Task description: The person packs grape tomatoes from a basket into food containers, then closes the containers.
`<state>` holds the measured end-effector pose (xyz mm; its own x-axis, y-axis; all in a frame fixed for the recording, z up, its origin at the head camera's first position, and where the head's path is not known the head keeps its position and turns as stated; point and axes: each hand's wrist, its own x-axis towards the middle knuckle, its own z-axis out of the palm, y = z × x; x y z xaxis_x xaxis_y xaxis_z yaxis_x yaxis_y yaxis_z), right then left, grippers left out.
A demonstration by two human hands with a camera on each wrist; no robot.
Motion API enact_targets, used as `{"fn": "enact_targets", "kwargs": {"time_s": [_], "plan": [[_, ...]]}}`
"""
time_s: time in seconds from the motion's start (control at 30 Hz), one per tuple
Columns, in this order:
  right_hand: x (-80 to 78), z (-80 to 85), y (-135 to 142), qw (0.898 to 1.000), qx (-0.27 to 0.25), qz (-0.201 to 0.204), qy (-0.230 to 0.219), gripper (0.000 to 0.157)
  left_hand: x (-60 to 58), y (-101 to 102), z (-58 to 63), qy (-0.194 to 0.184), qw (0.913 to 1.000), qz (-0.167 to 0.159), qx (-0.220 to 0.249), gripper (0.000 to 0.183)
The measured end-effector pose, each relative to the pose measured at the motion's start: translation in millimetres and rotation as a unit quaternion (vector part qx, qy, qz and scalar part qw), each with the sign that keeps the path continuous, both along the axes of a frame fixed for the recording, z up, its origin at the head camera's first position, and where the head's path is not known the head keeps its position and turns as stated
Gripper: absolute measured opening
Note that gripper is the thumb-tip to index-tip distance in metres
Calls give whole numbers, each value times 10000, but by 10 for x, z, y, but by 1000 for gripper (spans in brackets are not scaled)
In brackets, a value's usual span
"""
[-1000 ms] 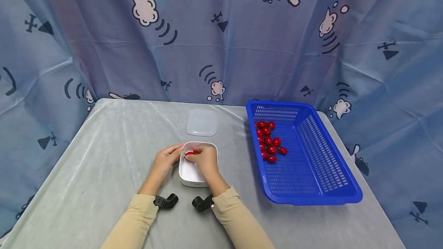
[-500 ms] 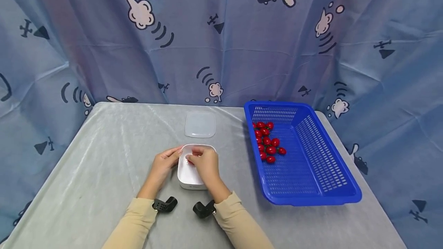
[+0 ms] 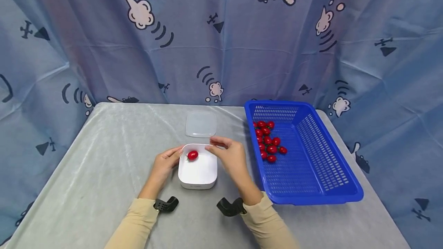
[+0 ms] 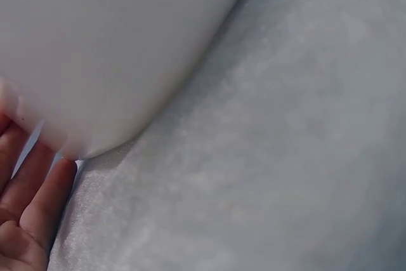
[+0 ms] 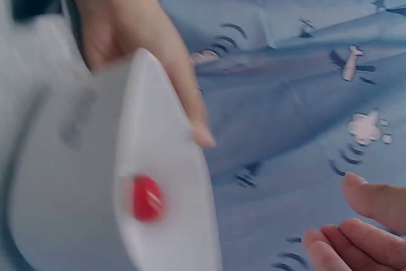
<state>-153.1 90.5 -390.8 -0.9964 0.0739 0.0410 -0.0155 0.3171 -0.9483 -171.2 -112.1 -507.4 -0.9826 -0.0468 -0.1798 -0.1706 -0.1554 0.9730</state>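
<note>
A white square food box (image 3: 197, 172) sits on the table in the head view. Inside, near its far left corner, lies one red cherry tomato (image 3: 192, 155), also visible as a blurred red cherry tomato (image 5: 147, 198) in the right wrist view. My left hand (image 3: 166, 164) rests against the box's left side, thumb at the rim. In the left wrist view its straight fingers (image 4: 44, 185) touch the outer wall. At the far right corner hovers my right hand (image 3: 232, 158), holding nothing, thumb and fingers apart; whether it touches the rim cannot be told.
A blue plastic basket (image 3: 311, 199) stands at the right, with several cherry tomatoes (image 3: 271, 149) along its left side. Behind the box lies a translucent lid (image 3: 200, 124). A patterned blue curtain (image 3: 187, 41) hangs behind the table (image 3: 104, 156).
My right hand has let go of the cherry tomato inside the box and drawn back rightward to the rim. The left hand has stayed at the box's left side.
</note>
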Motion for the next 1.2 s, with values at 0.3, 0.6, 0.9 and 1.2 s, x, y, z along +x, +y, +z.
{"fn": "enact_targets", "kwargs": {"time_s": [0.3, 0.6, 0.9, 1.2], "plan": [[-56, 401, 636, 9981, -423, -436, 37, 33, -1, 1, -15, 1, 9999, 16, 124, 41], [-103, 529, 1173, 9948, 287, -958, -214, 46, 8, 6, -15, -58, 10000, -6, 13, 42], [-248, 477, 1632, 9894, 695, -1111, -619, 55, 15, 4, 14, -48, 10000, 27, -54, 42], [-424, 272, 1933, 9846, 906, -1103, -1013, 54, 26, 3, 11, -76, 10000, 25, 47, 43]]}}
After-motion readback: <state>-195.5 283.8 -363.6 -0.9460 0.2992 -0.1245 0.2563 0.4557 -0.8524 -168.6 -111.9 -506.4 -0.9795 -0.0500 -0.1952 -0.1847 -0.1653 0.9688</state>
